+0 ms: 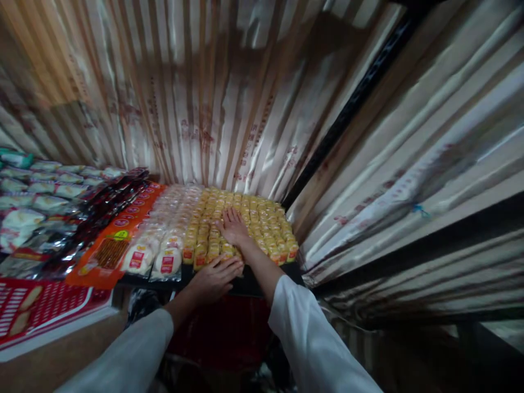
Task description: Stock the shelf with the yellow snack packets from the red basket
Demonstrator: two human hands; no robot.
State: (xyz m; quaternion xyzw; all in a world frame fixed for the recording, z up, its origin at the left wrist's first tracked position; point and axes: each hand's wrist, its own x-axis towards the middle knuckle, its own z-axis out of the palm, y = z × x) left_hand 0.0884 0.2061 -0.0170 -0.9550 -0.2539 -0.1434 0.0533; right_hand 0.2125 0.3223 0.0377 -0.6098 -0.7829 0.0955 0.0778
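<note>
Rows of small yellow wrapped packs (262, 221) stand close together at the right end of the dark shelf (249, 286). My right hand (233, 226) lies on top of them, palm down with its fingers stretched out. At the front edge of the same rows, my left hand (216, 277) rests with its extended fingers against the nearest packs. Neither hand appears to grip anything, though the surfaces under both palms are hidden. Clear packets of round white crackers (167, 256) line up just left of the yellow packs.
Further left lie orange snack bags (110, 248), dark shiny packets (88, 224) and white packets (49, 188). A red and white box (49, 311) sits lower left. Striped plastic sheeting (204, 93) hangs behind the shelf, and a dark bar (352, 109) slants up at the right.
</note>
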